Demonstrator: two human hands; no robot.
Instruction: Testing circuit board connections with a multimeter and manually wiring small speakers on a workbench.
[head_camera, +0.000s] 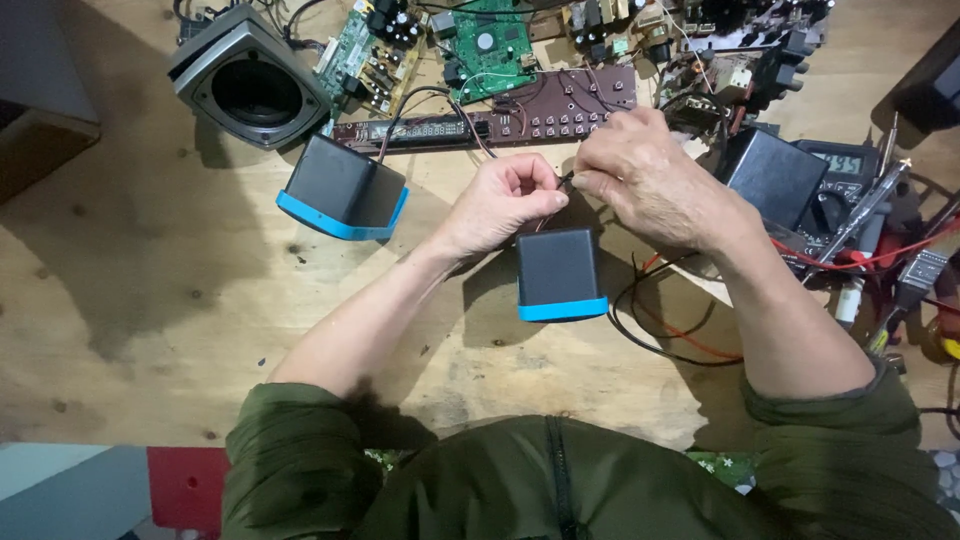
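Green circuit boards lie beyond both hands' fingers.

A thin dark wire is pinched between the fingertips of both hands, just above a small black speaker box with a bright blue band along its near edge. That box stands on the wooden bench, directly under the hands. A second box of the same kind lies to the left, tilted, its blue band also facing the near side. A reddish-brown wire arches from this second box toward the hands
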